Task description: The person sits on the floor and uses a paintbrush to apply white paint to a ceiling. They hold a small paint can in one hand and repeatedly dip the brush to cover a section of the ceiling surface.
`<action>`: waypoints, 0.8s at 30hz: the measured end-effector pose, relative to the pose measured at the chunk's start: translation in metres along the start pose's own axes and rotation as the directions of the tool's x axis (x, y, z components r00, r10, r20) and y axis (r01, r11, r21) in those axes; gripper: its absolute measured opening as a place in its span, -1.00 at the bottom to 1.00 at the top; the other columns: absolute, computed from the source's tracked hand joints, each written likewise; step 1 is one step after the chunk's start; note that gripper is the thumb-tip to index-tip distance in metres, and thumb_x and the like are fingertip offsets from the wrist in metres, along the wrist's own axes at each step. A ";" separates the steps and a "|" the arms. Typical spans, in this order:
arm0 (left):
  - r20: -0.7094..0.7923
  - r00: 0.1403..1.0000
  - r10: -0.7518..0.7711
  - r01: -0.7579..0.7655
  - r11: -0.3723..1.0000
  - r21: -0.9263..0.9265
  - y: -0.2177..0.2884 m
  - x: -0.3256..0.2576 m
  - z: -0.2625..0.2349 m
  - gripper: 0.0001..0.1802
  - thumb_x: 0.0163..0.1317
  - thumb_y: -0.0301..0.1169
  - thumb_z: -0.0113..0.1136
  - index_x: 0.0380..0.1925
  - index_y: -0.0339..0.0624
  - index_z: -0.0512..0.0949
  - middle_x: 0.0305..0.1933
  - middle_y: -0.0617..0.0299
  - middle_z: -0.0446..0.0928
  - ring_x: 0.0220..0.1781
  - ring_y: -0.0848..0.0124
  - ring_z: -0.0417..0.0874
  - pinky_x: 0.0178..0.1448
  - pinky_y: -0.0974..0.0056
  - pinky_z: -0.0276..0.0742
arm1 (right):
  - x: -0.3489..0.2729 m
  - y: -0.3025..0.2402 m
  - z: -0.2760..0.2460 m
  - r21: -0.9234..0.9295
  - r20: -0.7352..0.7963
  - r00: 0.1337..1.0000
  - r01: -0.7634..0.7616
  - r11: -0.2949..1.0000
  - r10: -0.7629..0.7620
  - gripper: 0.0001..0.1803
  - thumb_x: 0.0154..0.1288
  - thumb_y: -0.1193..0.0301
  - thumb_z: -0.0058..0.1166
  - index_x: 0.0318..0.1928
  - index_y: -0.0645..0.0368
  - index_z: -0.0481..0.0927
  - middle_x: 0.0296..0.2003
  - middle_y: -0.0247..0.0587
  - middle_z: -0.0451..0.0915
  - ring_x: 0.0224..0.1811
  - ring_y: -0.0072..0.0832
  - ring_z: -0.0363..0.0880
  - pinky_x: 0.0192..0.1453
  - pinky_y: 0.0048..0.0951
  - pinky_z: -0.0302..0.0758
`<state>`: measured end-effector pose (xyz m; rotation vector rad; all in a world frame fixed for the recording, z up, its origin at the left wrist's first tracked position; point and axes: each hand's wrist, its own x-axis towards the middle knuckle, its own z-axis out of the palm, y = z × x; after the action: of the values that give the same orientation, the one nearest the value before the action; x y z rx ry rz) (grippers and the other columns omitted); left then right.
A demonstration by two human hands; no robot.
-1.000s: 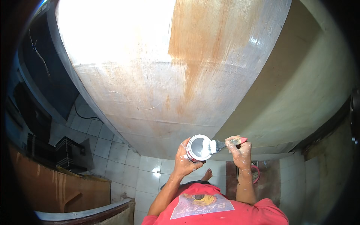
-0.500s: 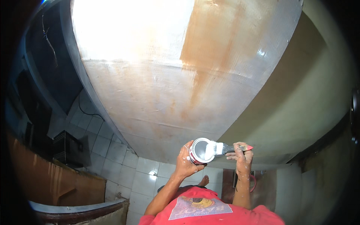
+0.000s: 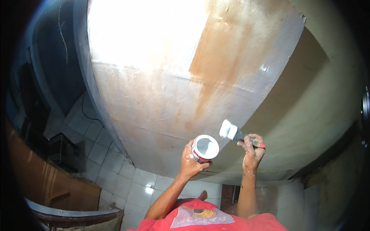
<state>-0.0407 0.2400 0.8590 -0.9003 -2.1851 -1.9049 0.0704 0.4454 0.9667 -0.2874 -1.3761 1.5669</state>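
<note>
At the far left a dark stack of slatted crates (image 3: 61,148) stood on the pale tiled floor (image 3: 135,184), beside a brown wooden panel (image 3: 46,181). Right of these, the left hand (image 3: 191,161) was clamped around a small paint can (image 3: 205,148), fingers wrapped about its side, the open top showing white paint. The can sat close under the curved, rust-streaked wall (image 3: 173,100). Just right of the can, the white-loaded bristles of a paintbrush (image 3: 235,133) pointed up and left, near the wall surface. The right hand (image 3: 252,150), spattered with paint, was closed tight on the brush's handle, with a red tip showing past the fingers.
</note>
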 end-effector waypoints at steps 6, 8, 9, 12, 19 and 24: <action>-0.040 0.999 -0.027 0.025 0.999 -0.046 0.029 0.008 -0.003 0.24 -0.23 -0.19 0.91 0.50 -0.30 0.44 0.36 -0.09 0.65 0.41 -0.02 0.72 0.54 -0.03 0.64 | 0.028 -0.035 0.069 -0.206 0.287 0.810 0.574 0.793 -0.512 -0.81 0.49 0.60 0.53 0.04 0.34 0.82 -0.15 -0.14 0.89 -0.18 -0.55 0.82 -0.05 -0.41 0.78; -0.033 0.999 -0.028 0.025 0.997 -0.067 0.033 0.006 -0.001 0.24 -0.23 -0.19 0.91 0.50 -0.30 0.44 0.36 -0.09 0.65 0.41 -0.01 0.72 0.54 -0.03 0.64 | 0.058 -0.061 0.090 -0.264 0.366 0.757 0.642 0.720 -0.541 -0.83 0.47 0.57 0.56 0.00 0.30 0.85 -0.19 -0.18 0.90 -0.22 -0.58 0.80 -0.09 -0.38 0.77; -0.031 0.999 -0.021 0.019 0.998 -0.060 0.032 0.003 -0.003 0.24 -0.23 -0.19 0.91 0.50 -0.30 0.44 0.36 -0.08 0.64 0.41 0.00 0.72 0.53 -0.03 0.64 | 0.076 -0.071 0.101 -0.306 0.352 0.706 0.707 0.638 -0.614 -0.84 0.47 0.57 0.54 -0.01 0.30 0.85 -0.19 -0.17 0.90 -0.23 -0.54 0.81 -0.09 -0.36 0.78; -0.040 0.999 -0.037 0.036 0.999 -0.020 0.023 0.001 -0.001 0.23 -0.22 -0.19 0.91 0.49 -0.31 0.44 0.36 -0.09 0.63 0.40 0.00 0.71 0.53 -0.03 0.64 | 0.112 -0.111 0.115 -0.331 0.285 0.565 0.816 0.474 -0.774 -0.86 0.46 0.59 0.52 -0.02 0.30 0.86 -0.19 -0.16 0.90 -0.20 -0.42 0.86 -0.05 -0.31 0.80; -0.071 0.992 -0.100 0.103 0.994 0.040 -0.011 -0.018 0.005 0.25 -0.23 -0.20 0.91 0.51 -0.29 0.43 0.38 -0.10 0.63 0.42 -0.07 0.69 0.55 -0.05 0.62 | 0.061 -0.064 0.101 -0.107 0.729 0.356 0.903 0.416 -0.585 -0.84 0.39 0.63 0.50 -0.06 0.31 0.83 -0.05 0.05 0.87 -0.08 -0.05 0.93 0.05 -0.15 0.86; -0.066 0.990 -0.124 0.126 0.992 0.025 -0.025 -0.020 0.003 0.30 -0.25 -0.17 0.88 0.56 -0.31 0.40 0.39 -0.14 0.63 0.48 -0.15 0.65 0.58 -0.11 0.57 | 0.089 -0.056 0.113 -0.287 0.670 0.507 0.850 0.441 -0.542 -0.84 0.38 0.65 0.51 -0.08 0.34 0.81 -0.12 0.06 0.87 -0.12 0.00 0.92 -0.02 -0.15 0.86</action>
<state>-0.0362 0.2345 0.8276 -0.7031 -2.2753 -1.9211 -0.0249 0.4371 1.0882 0.3766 -2.0180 0.4020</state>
